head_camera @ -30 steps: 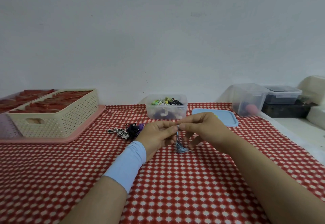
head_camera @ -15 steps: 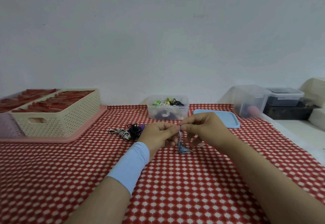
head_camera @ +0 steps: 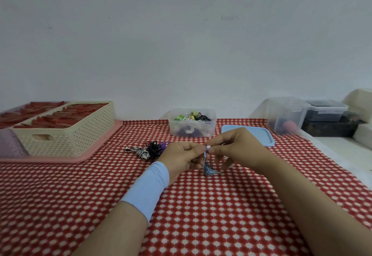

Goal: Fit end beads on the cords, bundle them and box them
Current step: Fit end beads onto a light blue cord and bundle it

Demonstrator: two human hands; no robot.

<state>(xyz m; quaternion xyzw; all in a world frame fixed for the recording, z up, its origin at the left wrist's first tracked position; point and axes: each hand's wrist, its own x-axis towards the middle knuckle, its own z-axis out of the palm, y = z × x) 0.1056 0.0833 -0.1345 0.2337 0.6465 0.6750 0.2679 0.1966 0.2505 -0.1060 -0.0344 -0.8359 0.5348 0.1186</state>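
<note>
Nearest to me, both forearms reach up over the bench (head_camera: pixel 201 225), whose red-and-white checked cloth looks soft and a little nubby. A smooth pale-blue band (head_camera: pixel 148 188) wraps the left wrist.

The hands meet just above the cloth, at the centre of my view. The left hand (head_camera: pixel 181 158) pinches the top end of a thin blue cord (head_camera: pixel 209 170) between thumb and forefinger. The right hand (head_camera: pixel 237 149) pinches a small white bead (head_camera: pixel 208 147) right at that tip — fingertip against fingertip, both closed tight on their piece.

The line that matters is the cord's long axis. It drops almost straight down from the pinch, and its slack lies in a limp heap on the cloth directly under the hands. I judge the bead has to slide down along that line, with the right hand pushing and the left steadying. The bead looks hard and glossy, the cord soft. I cannot tell whether the tip has entered the hole — it is too small.

Just beyond the left hand lie small bundles (head_camera: pixel 149 151): one black-and-white striped, one black, one purple. Farther back stands an open clear tub (head_camera: pixel 192 129) of mixed coloured pieces, with its flat blue lid (head_camera: pixel 247 137) beside it to the right. At far left a cream perforated basket (head_camera: pixel 68 133) sits on a pink tray (head_camera: pixel 100 153).
</note>
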